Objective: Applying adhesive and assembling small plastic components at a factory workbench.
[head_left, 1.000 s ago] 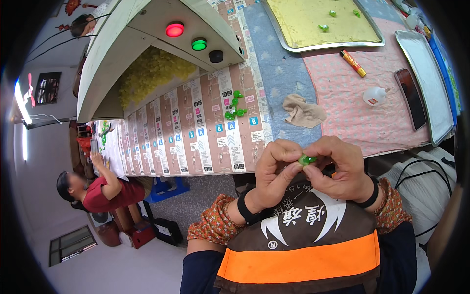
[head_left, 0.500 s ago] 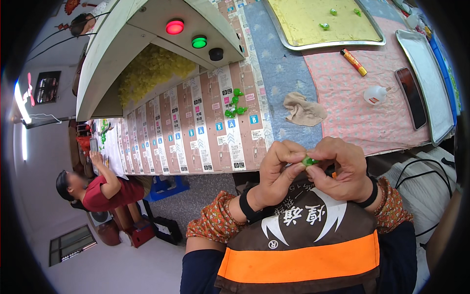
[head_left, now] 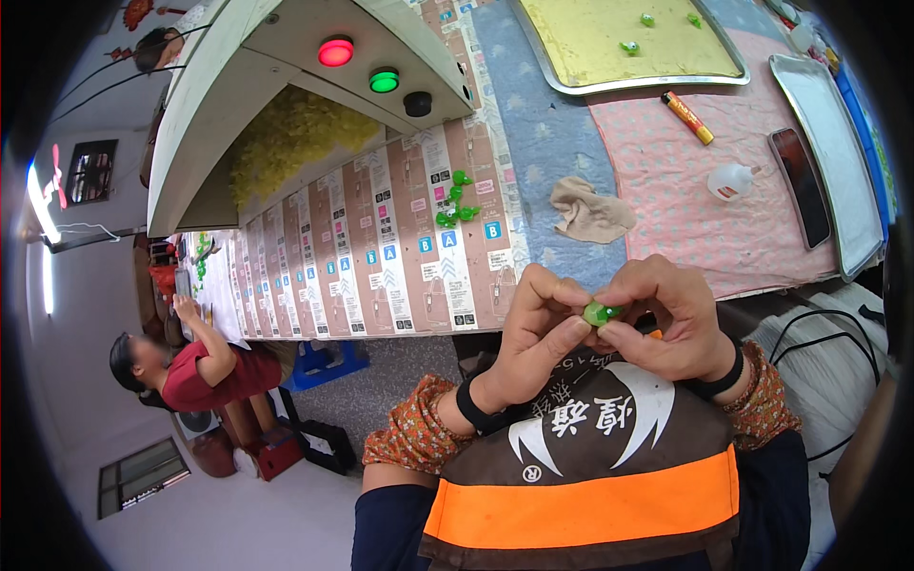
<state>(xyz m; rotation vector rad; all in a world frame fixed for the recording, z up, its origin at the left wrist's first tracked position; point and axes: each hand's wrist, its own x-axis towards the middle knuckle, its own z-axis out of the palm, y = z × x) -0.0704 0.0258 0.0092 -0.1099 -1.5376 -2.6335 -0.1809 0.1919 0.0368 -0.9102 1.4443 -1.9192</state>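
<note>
Above my lap, at the table's near edge, I hold a small green plastic figure between both hands. My left hand pinches its left side between thumb and fingertips. From the other side, the thumb and fingers of my right hand close on it. Part of the figure is covered by my fingertips. Ahead and to the left, several similar green figures lie in a loose cluster on the patterned table covering.
At left stands a pale machine housing with lit red and green buttons and yellow pieces inside. A yellow-lined tray holds green figures. A beige cloth, tube, squeeze bottle and phone lie ahead. A co-worker sits far left.
My fingers have shifted on the green figure, and more of it shows between them. My left hand has risen slightly. The table items stay in place.
</note>
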